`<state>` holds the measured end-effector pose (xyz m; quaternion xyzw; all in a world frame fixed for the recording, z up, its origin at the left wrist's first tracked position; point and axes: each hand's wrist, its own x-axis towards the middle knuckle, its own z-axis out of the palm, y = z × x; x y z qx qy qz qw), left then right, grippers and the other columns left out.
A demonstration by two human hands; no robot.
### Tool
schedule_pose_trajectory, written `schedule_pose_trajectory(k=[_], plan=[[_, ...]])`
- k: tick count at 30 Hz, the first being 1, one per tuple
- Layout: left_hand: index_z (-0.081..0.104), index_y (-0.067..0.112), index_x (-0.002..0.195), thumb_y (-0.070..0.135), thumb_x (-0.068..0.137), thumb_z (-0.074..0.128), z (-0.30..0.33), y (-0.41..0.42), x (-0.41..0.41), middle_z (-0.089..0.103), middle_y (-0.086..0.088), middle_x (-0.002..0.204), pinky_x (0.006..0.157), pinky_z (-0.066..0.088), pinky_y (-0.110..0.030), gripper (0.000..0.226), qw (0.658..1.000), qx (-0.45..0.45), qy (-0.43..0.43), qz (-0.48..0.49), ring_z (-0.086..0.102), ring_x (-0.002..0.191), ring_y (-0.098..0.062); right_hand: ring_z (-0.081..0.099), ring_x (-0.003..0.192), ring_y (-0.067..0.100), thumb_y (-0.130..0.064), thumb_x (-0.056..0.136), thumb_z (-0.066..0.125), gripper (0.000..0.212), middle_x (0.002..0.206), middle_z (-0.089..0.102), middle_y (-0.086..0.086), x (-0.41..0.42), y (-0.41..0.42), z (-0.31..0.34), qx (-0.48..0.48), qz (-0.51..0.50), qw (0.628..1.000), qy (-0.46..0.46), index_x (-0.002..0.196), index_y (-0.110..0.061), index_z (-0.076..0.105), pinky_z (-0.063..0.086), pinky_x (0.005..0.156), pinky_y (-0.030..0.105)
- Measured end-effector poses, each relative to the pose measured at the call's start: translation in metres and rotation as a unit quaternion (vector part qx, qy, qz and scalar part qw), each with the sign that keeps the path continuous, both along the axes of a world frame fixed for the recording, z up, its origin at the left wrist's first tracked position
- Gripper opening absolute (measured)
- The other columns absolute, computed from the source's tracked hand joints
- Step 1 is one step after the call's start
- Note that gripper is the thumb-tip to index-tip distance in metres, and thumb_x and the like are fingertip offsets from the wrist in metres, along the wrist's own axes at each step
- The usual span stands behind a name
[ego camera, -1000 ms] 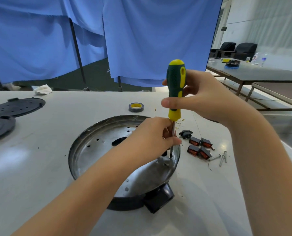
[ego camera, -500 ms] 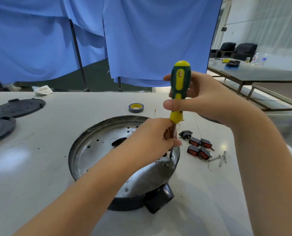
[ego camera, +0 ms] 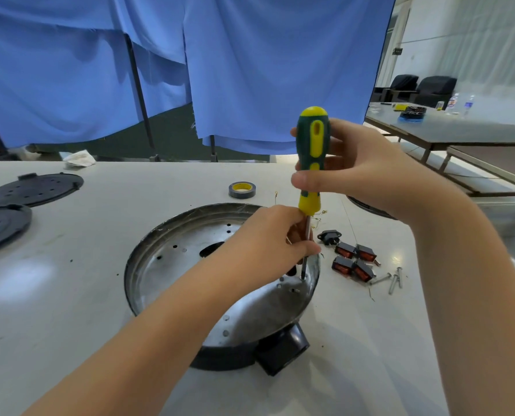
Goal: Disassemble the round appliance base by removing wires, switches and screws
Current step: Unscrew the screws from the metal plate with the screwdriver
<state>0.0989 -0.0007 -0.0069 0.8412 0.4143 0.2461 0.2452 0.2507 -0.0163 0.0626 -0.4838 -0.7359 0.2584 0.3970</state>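
So in the last second not much has moved: the screwdriver (ego camera: 311, 163) has stayed upright over the same spot near the right inner edge of the round metal appliance base (ego camera: 190, 265), and the yellow stripe on the handle has swung around a bit while the handle wobbled slightly sideways. To me that reads as a screw being turned out, still mid-way, nothing popped free yet that I can see. The right hand (ego camera: 364, 172) is up high with its grip wrapped around the green and yellow handle, thumb across the front, wrist bent down from the forearm coming in from the right. The left hand (ego camera: 268, 241) comes across over the base with its grip narrow, fingers curled around the steel shaft just under the handle to steady it; the tip sits down at a hole by the rim, though the screw head itself is too small to make out. The base sits in the middle of the white surface (ego camera: 70, 280), with its black block sticking out on the near side. Already pulled off and lying just to the right: four red rocker switches (ego camera: 353, 261), a black socket (ego camera: 328, 237) and a few loose screws (ego camera: 392, 280). A tape roll (ego camera: 241, 189) sits behind the base.
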Motion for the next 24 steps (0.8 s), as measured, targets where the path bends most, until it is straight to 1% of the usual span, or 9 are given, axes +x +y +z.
schedule_pose_trajectory(k=[3, 7, 9, 12, 15, 18, 20, 22, 24], plan=[[0.059, 0.028, 0.083, 0.035, 0.085, 0.068, -0.001, 0.001, 0.001, 0.063, 0.01, 0.077, 0.061, 0.041, -0.011, 0.011, 1.0, -0.002, 0.005, 0.005, 0.058, 0.07, -0.003, 0.069, 0.084, 0.013, -0.032, 0.067, 0.08, 0.049, 0.099, 0.071, 0.002, -0.001, 0.002, -0.002, 0.013, -0.025, 1.0, -0.01, 0.111, -0.027, 0.058, 0.058, 0.077, 0.026], [0.063, 0.023, 0.105, 0.019, 0.091, 0.061, -0.002, 0.002, -0.003, 0.071, 0.007, 0.099, 0.086, 0.051, -0.02, 0.015, 0.995, -0.083, -0.033, -0.034, 0.067, 0.091, -0.005, 0.071, 0.09, 0.014, -0.001, 0.084, 0.066, 0.044, 0.097, 0.074, 0.0, 0.007, 0.0, 0.001, -0.021, 0.022, 0.999, 0.041, 0.122, -0.02, 0.054, 0.058, 0.079, 0.027], [0.065, 0.021, 0.101, 0.017, 0.09, 0.062, -0.002, 0.002, -0.003, 0.072, 0.006, 0.096, 0.085, 0.053, -0.02, 0.012, 0.996, -0.074, -0.032, -0.03, 0.067, 0.089, -0.005, 0.071, 0.092, 0.014, 0.005, 0.086, 0.06, 0.049, 0.096, 0.075, -0.001, 0.008, -0.001, 0.001, -0.037, 0.04, 0.997, 0.055, 0.128, -0.017, 0.051, 0.057, 0.078, 0.023], [0.066, 0.024, 0.085, 0.027, 0.085, 0.069, -0.002, 0.001, -0.001, 0.068, 0.01, 0.08, 0.062, 0.046, -0.005, 0.004, 1.0, -0.02, -0.017, -0.003, 0.063, 0.071, -0.003, 0.069, 0.086, 0.002, -0.026, 0.073, 0.078, 0.055, 0.089, 0.073, -0.012, 0.002, -0.003, 0.001, -0.019, 0.02, 1.0, 0.012, 0.123, -0.025, 0.055, 0.054, 0.069, 0.012], [0.061, 0.027, 0.077, 0.034, 0.083, 0.07, -0.003, 0.001, -0.001, 0.062, 0.01, 0.071, 0.053, 0.041, -0.007, 0.013, 1.0, 0.014, -0.003, 0.007, 0.055, 0.061, -0.001, 0.068, 0.08, 0.008, -0.044, 0.055, 0.079, 0.062, 0.09, 0.069, -0.006, -0.003, -0.001, -0.001, 0.014, -0.021, 1.0, 0.006, 0.111, -0.024, 0.062, 0.054, 0.07, 0.012], [0.064, 0.028, 0.09, 0.029, 0.087, 0.066, -0.001, 0.001, -0.001, 0.069, 0.011, 0.088, 0.07, 0.047, -0.011, 0.004, 0.999, -0.033, -0.021, -0.018, 0.063, 0.079, -0.001, 0.071, 0.081, 0.013, -0.041, 0.052, 0.08, 0.068, 0.096, 0.07, 0.001, -0.001, 0.0, -0.001, 0.024, -0.033, 0.999, 0.011, 0.114, -0.022, 0.061, 0.058, 0.079, 0.029], [0.063, 0.025, 0.104, 0.019, 0.091, 0.062, -0.001, 0.0, -0.001, 0.071, 0.009, 0.101, 0.082, 0.051, -0.015, 0.015, 0.994, -0.091, -0.038, -0.045, 0.066, 0.092, -0.002, 0.072, 0.083, 0.013, -0.035, 0.054, 0.079, 0.07, 0.092, 0.074, -0.001, 0.002, -0.001, 0.0, 0.007, -0.012, 0.999, 0.03, 0.12, -0.021, 0.058, 0.057, 0.084, 0.035], [0.064, 0.023, 0.103, 0.014, 0.091, 0.061, -0.001, 0.001, -0.001, 0.072, 0.007, 0.1, 0.085, 0.053, -0.019, 0.015, 0.993, -0.102, -0.043, -0.045, 0.067, 0.092, -0.004, 0.072, 0.089, 0.014, -0.029, 0.059, 0.076, 0.068, 0.092, 0.076, -0.002, 0.005, -0.003, 0.001, -0.015, 0.029, 0.998, 0.052, 0.123, -0.021, 0.054, 0.057, 0.082, 0.03], [0.067, 0.025, 0.092, 0.019, 0.088, 0.066, 0.0, 0.001, -0.001, 0.072, 0.008, 0.091, 0.078, 0.054, -0.018, 0.007, 0.997, -0.066, -0.037, -0.021, 0.067, 0.085, -0.005, 0.071, 0.092, 0.012, -0.025, 0.064, 0.075, 0.064, 0.095, 0.075, -0.003, 0.004, -0.006, 0.001, -0.033, 0.054, 0.996, 0.058, 0.124, -0.02, 0.053, 0.056, 0.076, 0.02]])
